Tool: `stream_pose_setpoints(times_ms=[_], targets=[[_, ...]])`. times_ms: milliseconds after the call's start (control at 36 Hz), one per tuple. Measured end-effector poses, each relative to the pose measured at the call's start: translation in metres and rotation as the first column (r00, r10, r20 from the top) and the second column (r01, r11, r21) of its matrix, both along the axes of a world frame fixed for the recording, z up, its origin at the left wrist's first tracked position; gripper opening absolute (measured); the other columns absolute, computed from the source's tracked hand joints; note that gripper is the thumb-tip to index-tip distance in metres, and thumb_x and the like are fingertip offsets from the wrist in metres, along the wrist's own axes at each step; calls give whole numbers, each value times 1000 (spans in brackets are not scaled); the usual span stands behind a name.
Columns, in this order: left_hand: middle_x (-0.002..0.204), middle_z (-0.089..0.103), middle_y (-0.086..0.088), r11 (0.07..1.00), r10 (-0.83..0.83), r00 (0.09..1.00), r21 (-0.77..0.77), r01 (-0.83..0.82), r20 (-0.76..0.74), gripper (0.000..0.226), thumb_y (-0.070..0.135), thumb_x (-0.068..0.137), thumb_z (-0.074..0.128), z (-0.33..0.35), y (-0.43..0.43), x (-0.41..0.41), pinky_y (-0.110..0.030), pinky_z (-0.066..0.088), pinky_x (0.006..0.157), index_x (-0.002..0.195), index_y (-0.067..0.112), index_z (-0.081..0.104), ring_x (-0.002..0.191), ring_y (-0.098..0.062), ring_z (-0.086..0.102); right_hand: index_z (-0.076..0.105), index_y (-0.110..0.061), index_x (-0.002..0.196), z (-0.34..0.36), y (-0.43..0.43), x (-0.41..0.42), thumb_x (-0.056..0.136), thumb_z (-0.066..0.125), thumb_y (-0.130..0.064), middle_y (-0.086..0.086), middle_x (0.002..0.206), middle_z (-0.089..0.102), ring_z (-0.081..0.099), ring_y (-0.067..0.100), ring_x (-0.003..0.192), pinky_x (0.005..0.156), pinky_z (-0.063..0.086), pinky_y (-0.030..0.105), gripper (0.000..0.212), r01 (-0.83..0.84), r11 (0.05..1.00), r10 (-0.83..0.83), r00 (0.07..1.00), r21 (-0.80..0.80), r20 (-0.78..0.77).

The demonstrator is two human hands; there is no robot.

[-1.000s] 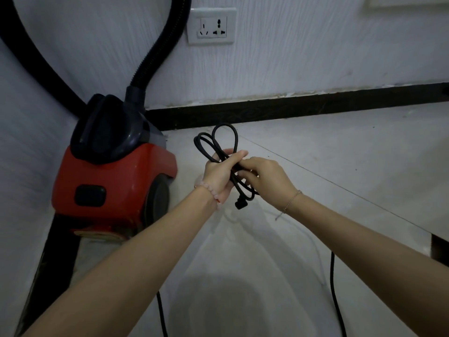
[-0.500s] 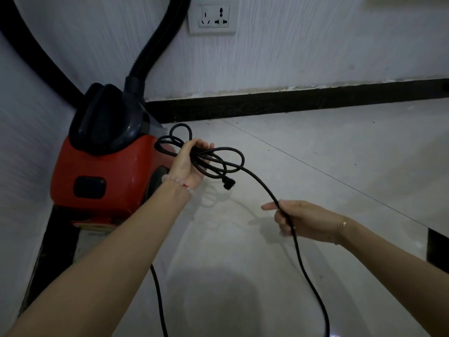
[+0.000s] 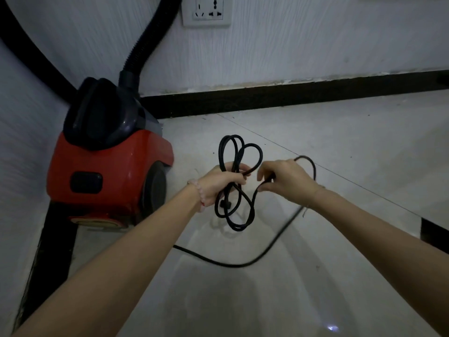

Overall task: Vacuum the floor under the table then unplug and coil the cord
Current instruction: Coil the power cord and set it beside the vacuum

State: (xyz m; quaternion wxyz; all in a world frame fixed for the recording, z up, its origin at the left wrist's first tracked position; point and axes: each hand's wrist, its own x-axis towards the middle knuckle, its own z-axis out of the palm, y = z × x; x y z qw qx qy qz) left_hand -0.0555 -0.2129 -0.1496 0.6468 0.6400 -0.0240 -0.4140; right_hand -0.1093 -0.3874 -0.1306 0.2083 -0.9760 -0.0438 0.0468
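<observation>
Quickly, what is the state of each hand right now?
Left hand: closed, holding the coiled part of the cord.
Right hand: closed, pinching a loose stretch of the cord.

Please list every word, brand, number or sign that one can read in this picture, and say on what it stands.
None can be read.
The vacuum shows no brand or label; a pale patch at its base is too blurred to tell.
The socket shows only its holes, no text.
</observation>
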Motion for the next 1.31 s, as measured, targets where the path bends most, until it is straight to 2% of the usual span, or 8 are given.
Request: stream_pose_setpoints(times_ms=[222,361,472,722,972,1083,1194,1306], targets=[[78,72,-7,981,-191,979,-53,188,-74,10,16,91,56,8,1,-8,-37,52,90,90,12,64,72,-19,68,65,-16,93,9,10,0,70,79,-40,-9,85,68,62,11,80,69,48,22,36,24,994,-20,999,104,-36],[58,57,-2,972,-234,963,-44,230,-131,3,7,86,62,1,17,-6,-24,53,55,88,5,60,49,-10,51,66,-20,80,7,-20,-7,71,79,-41,-8,72,63,56,8,68,64,43,24,26,145,967,-98,971,212,-218],[47,40,6,978,-68,982,-206,31,-179,20,-2,81,60,-8,34,1,-18,46,51,67,12,56,40,-4,38,68,-11,81,4,-56,-19,83,72,-21,-4,65,54,48,8,60,61,39,22,10,299,908,-225,939,294,-261],[47,44,4,771,327,846,-398,-497,-422,22,6,92,50,-6,28,8,-22,56,65,70,12,49,42,-5,45,59,-10,117,-4,-43,-26,96,50,-6,9,82,61,60,20,75,70,62,32,23,507,459,-485,831,729,-273],[74,60,-1,837,308,868,-322,-442,-390,10,13,89,57,-11,3,-6,-25,51,79,80,10,58,52,-7,58,49,-27,133,-9,26,-23,100,43,-10,-2,69,58,49,1,54,59,46,15,38,247,752,-251,964,611,-81],[99,66,-6,867,263,906,-332,-373,-331,15,21,88,61,-11,6,-4,-30,46,93,96,8,61,84,-13,62,46,-34,139,-9,43,-28,99,43,-14,-7,66,56,51,-1,55,62,42,12,44,103,886,-93,995,453,-44],[101,70,-7,869,249,922,-351,-348,-297,4,12,86,63,-4,5,-9,-30,55,82,88,15,61,95,-17,67,51,-27,133,-12,55,-34,99,41,-13,-7,62,53,47,6,54,67,43,27,38,74,917,-36,994,391,-103],[87,66,-4,894,348,923,-240,-379,-163,38,5,79,71,-6,-1,-14,-30,55,79,113,6,54,89,-18,66,51,-23,133,-11,57,-35,99,42,-14,-2,65,55,48,12,56,70,45,33,36,87,933,-44,991,349,-128]])
